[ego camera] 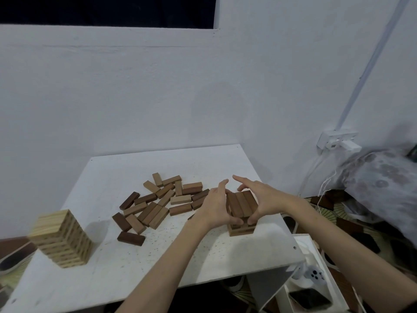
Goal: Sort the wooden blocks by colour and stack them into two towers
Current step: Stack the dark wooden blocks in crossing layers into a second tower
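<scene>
Both forearms reach in over the white tabletop (108,279) to the low brown tower (242,211) near its right edge. The left hand (216,205) and right hand (261,199) flank it, straight fingers pressing its sides (thumbs low). Loose brown blocks (155,204) lie mid-table; the pale tower (61,238) stands far left.

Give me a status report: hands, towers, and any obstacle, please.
Left hand and right hand flank the brown tower, fingers straight, squaring it. Light tower done at table's left edge. Loose brown blocks remain, clear of the hands.
</scene>
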Tool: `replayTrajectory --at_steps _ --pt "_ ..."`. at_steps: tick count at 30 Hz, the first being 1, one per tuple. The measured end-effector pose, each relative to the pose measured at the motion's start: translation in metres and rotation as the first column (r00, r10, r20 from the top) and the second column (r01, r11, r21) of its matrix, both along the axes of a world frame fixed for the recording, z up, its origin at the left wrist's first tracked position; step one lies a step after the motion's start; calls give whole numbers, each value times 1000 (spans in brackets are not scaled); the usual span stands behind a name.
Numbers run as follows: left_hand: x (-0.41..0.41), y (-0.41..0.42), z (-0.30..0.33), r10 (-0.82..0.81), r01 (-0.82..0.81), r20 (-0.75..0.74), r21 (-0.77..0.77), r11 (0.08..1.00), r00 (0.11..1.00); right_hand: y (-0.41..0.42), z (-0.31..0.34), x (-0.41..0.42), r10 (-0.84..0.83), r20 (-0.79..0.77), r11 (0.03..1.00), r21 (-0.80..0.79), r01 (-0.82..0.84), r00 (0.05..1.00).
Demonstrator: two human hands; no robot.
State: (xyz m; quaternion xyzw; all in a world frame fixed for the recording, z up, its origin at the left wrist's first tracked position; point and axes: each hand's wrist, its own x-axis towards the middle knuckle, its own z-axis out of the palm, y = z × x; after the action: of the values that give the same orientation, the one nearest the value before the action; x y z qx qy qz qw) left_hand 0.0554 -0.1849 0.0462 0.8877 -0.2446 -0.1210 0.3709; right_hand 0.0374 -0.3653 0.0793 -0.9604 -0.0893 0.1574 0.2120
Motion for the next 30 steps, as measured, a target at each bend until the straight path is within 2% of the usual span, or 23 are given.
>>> replayTrajectory --at_steps 5,8,10,12,17,19,23,25,27,29,30 --pt "-1 8 6 -19 18 -32 -32 999 999 1 17 -6 -29 -19 993 113 31 999" --pt "3 33 16 8 -18 -81 -125 992 997 10 29 -8 -67 64 983 172 55 996" --pt "4 58 19 74 -88 -80 -189 978 994 24 31 -7 -113 176 974 213 74 978" --pt "2 84 16 186 -185 -16 -229 956 982 42 26 -6 -150 249 963 255 84 957" --pt "-10 140 -15 444 -420 24 -284 862 895 98 1 -8 -186 265 915 397 69 946" --pt "-13 157 -31 496 -470 58 -237 850 867 122 -18 -11 -177 228 905 420 67 958" --pt "-5 176 -65 491 -502 230 -10 865 840 164 -64 -13 -228 38 860 476 183 973" --pt "0 177 -69 481 -513 274 54 857 833 180 -81 -10 -308 -107 758 573 311 945" --pt "6 176 -67 477 -533 306 132 836 824 193 -89 -6 -379 -313 548 683 484 871" --pt "14 178 -64 475 -542 308 187 819 825 204 -90 -2 -401 -479 336 716 612 781" --pt "18 178 -63 478 -543 293 205 814 828 208 -90 0 -404 -525 265 716 645 749"
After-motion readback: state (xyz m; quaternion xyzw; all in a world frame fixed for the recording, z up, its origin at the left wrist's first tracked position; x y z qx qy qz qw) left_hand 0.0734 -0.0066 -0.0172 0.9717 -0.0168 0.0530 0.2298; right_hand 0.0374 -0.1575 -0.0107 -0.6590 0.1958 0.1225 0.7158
